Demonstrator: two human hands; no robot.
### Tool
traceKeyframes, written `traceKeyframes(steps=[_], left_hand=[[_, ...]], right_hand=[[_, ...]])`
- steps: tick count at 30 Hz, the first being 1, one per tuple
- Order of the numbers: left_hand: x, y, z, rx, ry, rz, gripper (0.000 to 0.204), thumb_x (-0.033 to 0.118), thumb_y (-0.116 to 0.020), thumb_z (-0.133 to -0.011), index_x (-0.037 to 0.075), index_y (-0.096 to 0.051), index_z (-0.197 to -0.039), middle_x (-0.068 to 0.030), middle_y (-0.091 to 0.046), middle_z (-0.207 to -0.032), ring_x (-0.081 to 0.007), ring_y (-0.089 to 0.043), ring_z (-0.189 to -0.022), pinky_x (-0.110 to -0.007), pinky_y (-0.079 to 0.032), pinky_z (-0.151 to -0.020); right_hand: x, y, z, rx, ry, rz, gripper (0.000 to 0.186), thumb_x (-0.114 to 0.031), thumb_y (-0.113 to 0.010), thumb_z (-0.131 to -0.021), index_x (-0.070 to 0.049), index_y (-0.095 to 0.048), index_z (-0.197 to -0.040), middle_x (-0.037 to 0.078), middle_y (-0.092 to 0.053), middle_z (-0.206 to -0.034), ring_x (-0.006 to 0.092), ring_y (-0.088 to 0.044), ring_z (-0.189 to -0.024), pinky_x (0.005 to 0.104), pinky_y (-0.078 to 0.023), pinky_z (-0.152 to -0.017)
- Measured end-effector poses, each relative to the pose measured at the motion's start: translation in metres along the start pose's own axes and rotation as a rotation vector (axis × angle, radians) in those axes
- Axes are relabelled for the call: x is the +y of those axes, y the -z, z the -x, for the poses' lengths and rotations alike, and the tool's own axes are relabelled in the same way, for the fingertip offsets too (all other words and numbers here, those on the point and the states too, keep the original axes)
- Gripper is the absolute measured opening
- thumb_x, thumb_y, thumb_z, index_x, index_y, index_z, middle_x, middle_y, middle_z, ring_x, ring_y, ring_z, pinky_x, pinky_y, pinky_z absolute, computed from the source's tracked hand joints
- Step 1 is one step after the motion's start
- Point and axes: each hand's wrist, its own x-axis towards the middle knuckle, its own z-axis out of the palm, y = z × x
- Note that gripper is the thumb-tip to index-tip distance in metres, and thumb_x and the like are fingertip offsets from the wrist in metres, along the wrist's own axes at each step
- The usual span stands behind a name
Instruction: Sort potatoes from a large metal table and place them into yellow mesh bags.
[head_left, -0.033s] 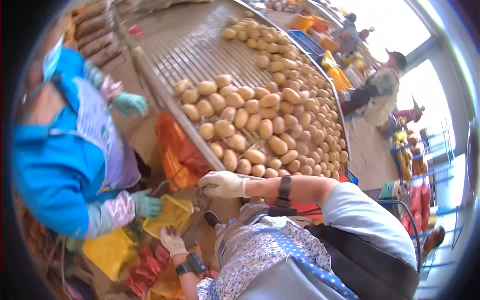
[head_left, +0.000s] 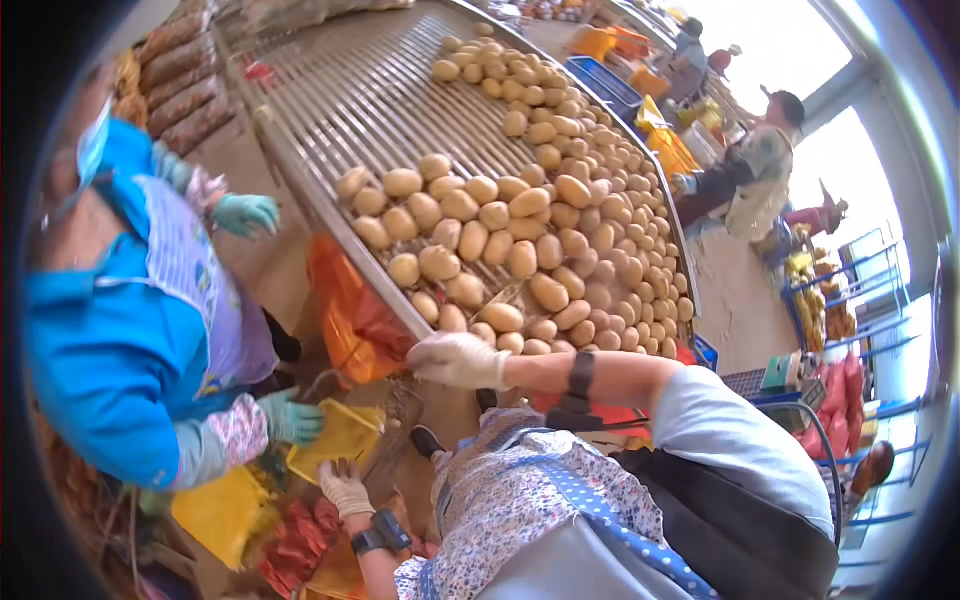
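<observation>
My right hand [head_left: 460, 360], in a whitish glove, is closed at the near corner of the slatted metal sorting table [head_left: 285, 190]. What its fingers hold, if anything, is hidden. Many potatoes [head_left: 522, 258] cover the table's near and right side. Lower left, my gloved left hand [head_left: 343, 486] has its fingers bent over the near rim of a yellow plastic crate [head_left: 335, 445]. At that crate's opposite side is a co-worker's hand in a green glove [head_left: 290, 418]. An orange-red mesh bag [head_left: 355, 310] hangs beside the table's left edge, close to my right hand.
A co-worker in blue [head_left: 110, 330] stands close on the left, with another green-gloved hand [head_left: 247, 213] beside the table. A second yellow crate [head_left: 225, 510] and red mesh bags [head_left: 300, 545] lie below. Farther right are another person [head_left: 765, 165], blue racks [head_left: 845, 265] and a blue crate [head_left: 605, 85].
My right hand has shifted slightly right and up, closer to the table's corner. The whole view has moved a little. My left hand stays at the yellow crate.
</observation>
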Motion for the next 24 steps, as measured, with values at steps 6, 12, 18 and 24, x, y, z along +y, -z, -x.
traceKeyframes(steps=[6,12,18,24], left_hand=[[-0.005,-0.053,0.015,0.175,-0.029,-0.05,0.053,0.039,-0.062,-0.087,0.013,-0.046,-0.13,-0.0069,-0.044,-0.132,-0.0255,-0.047,-0.115,-0.042,-0.043,-0.096],[-0.028,-0.162,0.127,0.061,-0.134,-0.219,0.046,0.023,-0.065,-0.087,0.017,-0.051,-0.13,-0.0078,-0.059,-0.118,-0.0227,-0.057,-0.095,-0.038,-0.05,-0.082],[-0.046,-0.291,0.174,-0.454,0.058,-0.201,0.037,0.025,-0.058,-0.096,0.012,-0.055,-0.13,-0.011,-0.066,-0.116,-0.0237,-0.066,-0.094,-0.038,-0.057,-0.081],[-0.087,-0.386,0.176,-0.564,0.393,-0.043,0.039,0.038,-0.055,-0.095,0.01,-0.057,-0.122,-0.0098,-0.066,-0.114,-0.0283,-0.065,-0.102,-0.046,-0.056,-0.086]], right_hand=[[0.101,0.163,0.024,0.506,-0.212,0.514,0.026,-0.015,-0.063,-0.081,-0.011,-0.066,-0.106,0.016,-0.063,-0.106,0.0345,-0.058,-0.106,0.0445,-0.047,-0.09],[0.185,0.26,-0.029,0.254,-0.213,0.802,0.054,-0.01,-0.067,-0.074,-0.012,-0.055,-0.126,0.015,-0.048,-0.137,0.0371,-0.047,-0.125,0.048,-0.044,-0.097],[0.177,0.268,-0.039,0.114,-0.432,0.556,0.052,-0.03,-0.071,-0.077,-0.006,-0.057,-0.121,0.022,-0.061,-0.115,0.0341,-0.061,-0.105,0.0437,-0.05,-0.087],[0.141,0.227,0.007,-0.193,-0.187,-0.01,0.049,-0.039,-0.069,-0.084,-0.007,-0.06,-0.121,0.018,-0.064,-0.11,0.0334,-0.062,-0.102,0.0417,-0.05,-0.088]])
